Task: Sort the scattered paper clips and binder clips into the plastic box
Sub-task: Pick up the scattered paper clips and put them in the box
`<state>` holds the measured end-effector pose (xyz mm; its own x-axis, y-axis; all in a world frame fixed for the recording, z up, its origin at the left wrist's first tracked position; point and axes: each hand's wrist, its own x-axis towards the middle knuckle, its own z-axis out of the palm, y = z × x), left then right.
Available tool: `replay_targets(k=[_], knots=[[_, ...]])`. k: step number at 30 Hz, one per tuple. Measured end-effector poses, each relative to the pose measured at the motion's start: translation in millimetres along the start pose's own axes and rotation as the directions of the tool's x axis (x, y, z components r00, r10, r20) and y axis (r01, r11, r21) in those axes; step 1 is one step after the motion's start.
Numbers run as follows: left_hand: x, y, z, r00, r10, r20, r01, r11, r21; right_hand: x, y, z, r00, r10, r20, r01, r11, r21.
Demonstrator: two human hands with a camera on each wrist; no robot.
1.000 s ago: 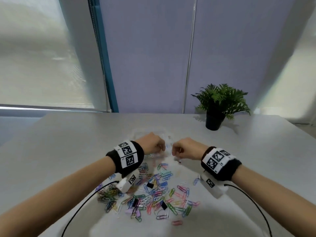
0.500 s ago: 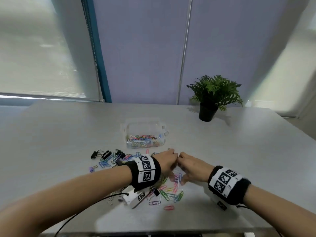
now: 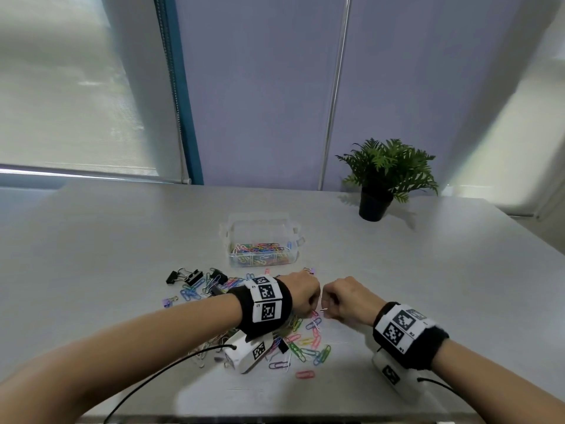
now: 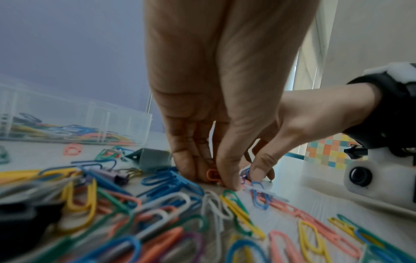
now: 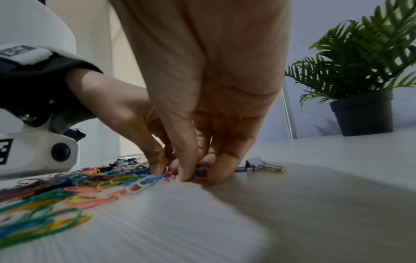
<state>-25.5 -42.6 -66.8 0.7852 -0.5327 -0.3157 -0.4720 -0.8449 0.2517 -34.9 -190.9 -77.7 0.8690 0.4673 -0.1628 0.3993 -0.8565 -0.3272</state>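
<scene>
The clear plastic box (image 3: 227, 237) stands mid-table with coloured paper clips in it, also seen in the left wrist view (image 4: 94, 110). Loose paper clips (image 3: 308, 347) lie scattered in front of it. Black binder clips (image 3: 186, 276) sit to the left of the pile. Both hands are down on the pile's far right edge, almost touching. My left hand (image 3: 312, 306) pinches an orange paper clip (image 4: 211, 175) against the table. My right hand (image 3: 327, 307) pinches blue and orange clips (image 5: 200, 172) between thumb and fingers.
A potted plant (image 3: 385, 175) stands at the back right. A purple binder clip (image 5: 256, 162) lies just beyond my right hand. The table's near edge (image 3: 275, 419) runs below my forearms. Window and wall close the far side.
A second ago both hands were at the box. They have come back toward me to the pile, and the fingers have closed on clips.
</scene>
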Motion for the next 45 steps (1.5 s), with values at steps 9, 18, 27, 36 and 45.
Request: replay_targets(k=[9, 18, 27, 36, 45], knots=[[-8, -22, -28, 0.998, 0.029, -0.048, -0.034, 0.995, -0.098, 1, 2, -26, 0.997, 0.076, -0.022, -0.061, 0.915, 0.398], [-22, -98, -77, 0.931, -0.247, -0.269, 0.151, 0.931, -0.332, 83, -41, -54, 0.98, 0.108, -0.169, 0.035, 0.737, 0.675], [-19, -112, -75, 0.906, -0.331, -0.264, 0.29, 0.939, -0.183, 118, -62, -59, 0.988, 0.08, -0.136, -0.029, 0.939, 0.343], [-11, -40, -51, 0.984, -0.007, -0.181, 0.001, 0.999, -0.035, 38, -8, -58, 0.989, -0.037, 0.145, 0.04, 0.999, -0.02], [23, -9, -20, 0.998, 0.001, -0.071, 0.009, 0.99, 0.143, 9, 7, -23, 0.995, 0.02, 0.096, -0.006, 0.99, -0.141]])
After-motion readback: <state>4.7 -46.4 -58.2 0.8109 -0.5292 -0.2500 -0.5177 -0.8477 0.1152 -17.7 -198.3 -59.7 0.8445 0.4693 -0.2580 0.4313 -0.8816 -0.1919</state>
